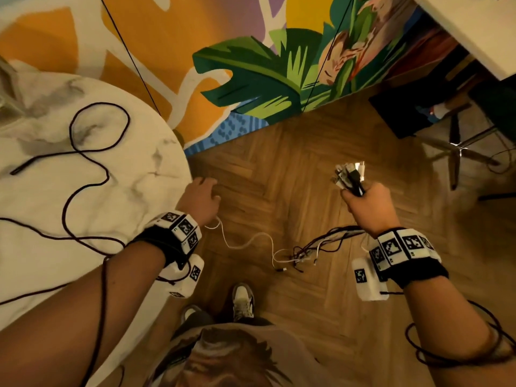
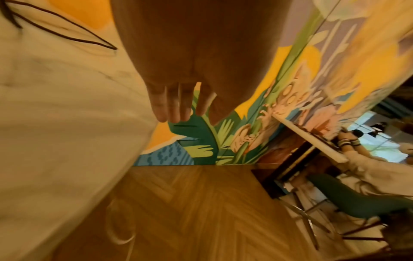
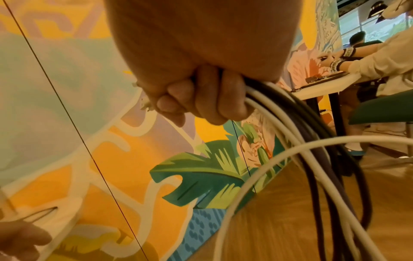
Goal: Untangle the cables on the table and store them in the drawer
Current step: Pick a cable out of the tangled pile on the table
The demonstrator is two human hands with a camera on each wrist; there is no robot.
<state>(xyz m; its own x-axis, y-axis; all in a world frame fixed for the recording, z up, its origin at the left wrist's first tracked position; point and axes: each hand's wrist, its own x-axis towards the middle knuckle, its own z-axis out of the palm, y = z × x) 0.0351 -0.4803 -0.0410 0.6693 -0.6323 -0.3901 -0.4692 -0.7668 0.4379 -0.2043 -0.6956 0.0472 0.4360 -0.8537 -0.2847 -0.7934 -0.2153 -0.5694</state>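
Note:
My right hand is held up over the floor and grips a bundle of white and black cables, with the connectors sticking up out of the fist. In the right wrist view the fingers curl tightly round the bundle. The loose ends hang in a tangle below. One white cable runs from that tangle up to my left wrist. My left hand hovers beside the table's edge; its fingers are straight and hold nothing I can see. A long black cable lies in loops on the marble table.
A painted mural wall stands behind the table. At the upper right are a white desk and a chair with metal legs; another person works at that desk. Herringbone wood floor lies between. My shoes are below.

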